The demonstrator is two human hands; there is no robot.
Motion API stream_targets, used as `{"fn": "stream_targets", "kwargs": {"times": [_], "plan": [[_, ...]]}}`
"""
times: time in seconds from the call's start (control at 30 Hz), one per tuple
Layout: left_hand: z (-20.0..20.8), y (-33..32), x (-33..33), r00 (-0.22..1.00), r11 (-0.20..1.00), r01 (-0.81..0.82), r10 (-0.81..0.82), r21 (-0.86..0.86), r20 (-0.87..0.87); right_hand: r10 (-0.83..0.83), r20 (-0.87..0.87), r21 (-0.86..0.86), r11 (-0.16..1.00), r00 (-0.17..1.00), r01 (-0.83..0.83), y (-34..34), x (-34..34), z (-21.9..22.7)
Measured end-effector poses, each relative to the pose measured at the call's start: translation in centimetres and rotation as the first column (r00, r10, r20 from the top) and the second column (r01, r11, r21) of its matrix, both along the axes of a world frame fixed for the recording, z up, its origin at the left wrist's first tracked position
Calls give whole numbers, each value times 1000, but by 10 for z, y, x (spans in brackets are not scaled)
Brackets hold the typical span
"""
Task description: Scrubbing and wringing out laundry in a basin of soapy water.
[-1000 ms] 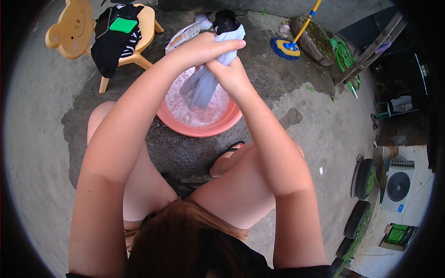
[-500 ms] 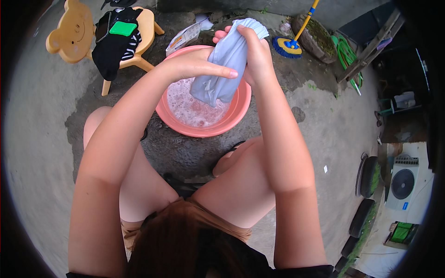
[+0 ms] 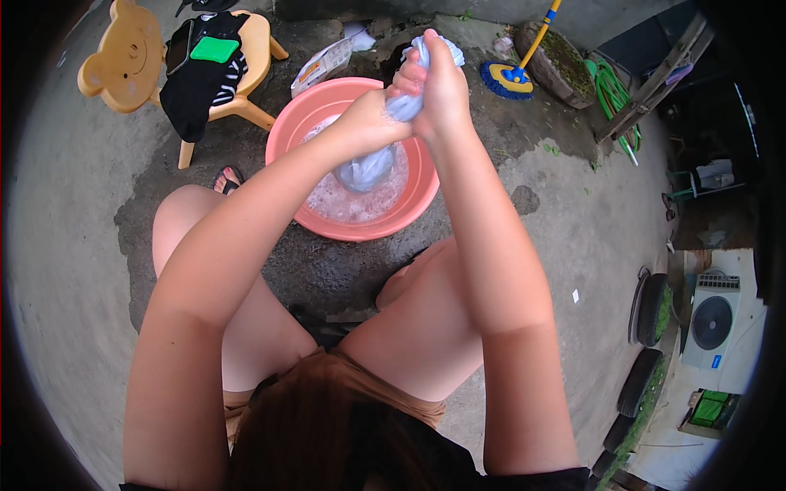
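Above the pink basin (image 3: 286, 123) I hold a wet, light blue-grey cloth (image 3: 366, 170), bunched and twisted between my hands. My right hand (image 3: 442, 90) is closed round its upper part, with the thumb on top and cloth sticking out beyond the fist. Just below and to the left, my left hand (image 3: 372, 123) grips the cloth's middle, its fingers partly hidden. The lower end hangs as a rounded bulge over the foamy water (image 3: 348, 206) in the basin; whether it touches the water I cannot tell.
A yellow bear-shaped chair (image 3: 258, 49) at the left bears dark clothes (image 3: 187, 110) and a bright green phone-shaped item (image 3: 215, 50). Behind the basin lies a printed packet (image 3: 323, 67). A blue-and-yellow brush (image 3: 508, 80), a stone planter (image 3: 557, 69) and a green hose (image 3: 610, 102) stand far right.
The cloth was spread loosely between my hands; now it is bunched and twisted. My left hand has closed round it, and its lower end has become a rounded bulge.
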State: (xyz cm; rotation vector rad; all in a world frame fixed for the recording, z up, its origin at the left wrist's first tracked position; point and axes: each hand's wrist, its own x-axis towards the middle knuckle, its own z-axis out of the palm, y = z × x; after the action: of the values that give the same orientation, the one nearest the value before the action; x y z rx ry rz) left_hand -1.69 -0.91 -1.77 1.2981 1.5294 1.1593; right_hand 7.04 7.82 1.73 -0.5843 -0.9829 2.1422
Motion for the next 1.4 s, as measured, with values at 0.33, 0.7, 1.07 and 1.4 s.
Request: {"fn": "stream_targets", "kwargs": {"times": [0.33, 0.7, 1.07, 1.4], "plan": [[-10, -1, -16, 975, 974, 206, -196, -96, 105, -97, -57, -57, 994, 994, 94, 3, 3, 3], [-25, -19, -30, 928, 966, 195, -124, -172, 352, -37, -34, -66, 997, 999, 34, 24, 28, -9], [6, -24, -41, 779, 970, 129, 31, -208, 627, 322, 609, -179, 946, 725, -269, 13, 35, -64], [-32, -9, -33, 646, 954, -144, 291, -261, 706, 405, 398, -135, 913, 823, -384, -43, 12, -41]]}}
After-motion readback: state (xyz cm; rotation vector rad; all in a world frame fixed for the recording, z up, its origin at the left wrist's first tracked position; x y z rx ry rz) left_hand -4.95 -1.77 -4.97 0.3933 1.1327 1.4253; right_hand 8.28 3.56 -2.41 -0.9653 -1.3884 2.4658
